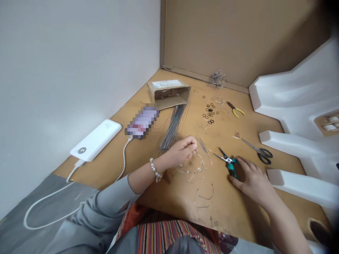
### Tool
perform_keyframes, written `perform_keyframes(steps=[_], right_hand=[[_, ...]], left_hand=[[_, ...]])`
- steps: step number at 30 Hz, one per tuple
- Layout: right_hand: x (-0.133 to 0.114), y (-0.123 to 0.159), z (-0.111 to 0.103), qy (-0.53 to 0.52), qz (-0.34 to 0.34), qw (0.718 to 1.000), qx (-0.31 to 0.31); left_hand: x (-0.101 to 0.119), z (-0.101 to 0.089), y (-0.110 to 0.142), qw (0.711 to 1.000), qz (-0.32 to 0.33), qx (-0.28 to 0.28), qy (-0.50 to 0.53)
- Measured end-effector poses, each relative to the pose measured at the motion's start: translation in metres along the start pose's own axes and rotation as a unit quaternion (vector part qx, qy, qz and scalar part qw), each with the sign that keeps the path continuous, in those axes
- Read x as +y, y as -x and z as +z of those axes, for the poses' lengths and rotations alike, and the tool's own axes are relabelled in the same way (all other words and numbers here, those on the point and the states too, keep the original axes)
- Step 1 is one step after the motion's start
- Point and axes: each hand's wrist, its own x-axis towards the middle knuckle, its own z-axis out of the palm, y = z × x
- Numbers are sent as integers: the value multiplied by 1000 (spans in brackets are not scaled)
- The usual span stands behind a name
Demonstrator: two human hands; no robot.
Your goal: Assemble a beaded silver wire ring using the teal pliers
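Observation:
My left hand [186, 150], with a beaded bracelet on its wrist, pinches the edge of a thin wire ring [202, 163] strung with clear beads. The ring hangs just over the table, and its pinched part is hidden by my fingertips. At the right, my right hand [250, 178] has its thumb and fingers about the green handles of a pair of needle-nose pliers [228, 160]. The jaws are apart and point toward the ring. Fine cut wires [202, 145] lie just beyond my left hand. A few bent wire pieces [205, 197] lie nearer my body.
A bundle of grey wires [172, 130] sticks out of an open cardboard box [169, 94]. Dark rings [210, 112], yellow-handled pliers [235, 109] and scissors [261, 152] lie farther right. A phone [143, 121] is cabled to a white power bank [96, 140]. White molded foam [286, 143] borders the right side.

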Motion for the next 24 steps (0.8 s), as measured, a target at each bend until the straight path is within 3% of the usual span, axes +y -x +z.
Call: perform_keyframes(steps=[5, 10, 15, 18, 22, 24], right_hand=[[-18, -2, -11, 84, -32, 996, -30], [-25, -6, -18, 161, -46, 985, -34], [-3, -3, -28, 112, -69, 991, -32], [3, 3, -47, 69, -112, 991, 15], [-20, 7, -76, 69, -207, 973, 70], [-38, 4, -86, 100, -222, 967, 77]], left_hand=[[0, -2, 1, 995, -1, -23, 96], [0, -4, 1, 994, -4, -33, 108], [3, -1, 4, 998, 40, -11, -40], [3, 0, 6, 989, 77, 6, -123], [0, 0, 5, 981, 105, 19, -162], [1, 1, 6, 983, 98, 16, -158]])
